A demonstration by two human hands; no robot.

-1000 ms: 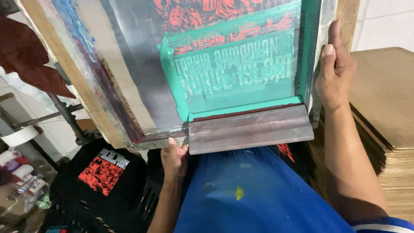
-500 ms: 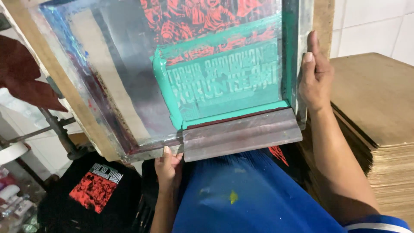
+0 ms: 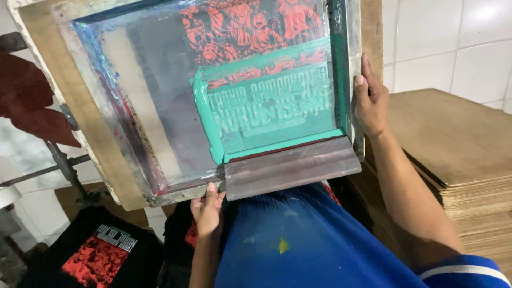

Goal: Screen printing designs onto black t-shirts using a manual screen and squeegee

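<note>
Inside screen frame [image 3: 101,154]: teal ink [image 3: 266,112], squeegee [image 3: 290,168]; both hands' grip holding frame.

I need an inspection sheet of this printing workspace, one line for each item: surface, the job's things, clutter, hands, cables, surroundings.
Surface: stack of brown boards at the right, top bare.
Job's things: screen frame held tilted, teal ink over a red design on its mesh; squeegee lying along the frame's lower edge.
Clutter: black shirt with red print lying lower left; dark red cloth hanging at the left.
Hands: left hand grips the frame's bottom edge; right hand grips its right side.
Cables: nothing seen.
Surroundings: white tiled wall; metal stand at the left.
</note>
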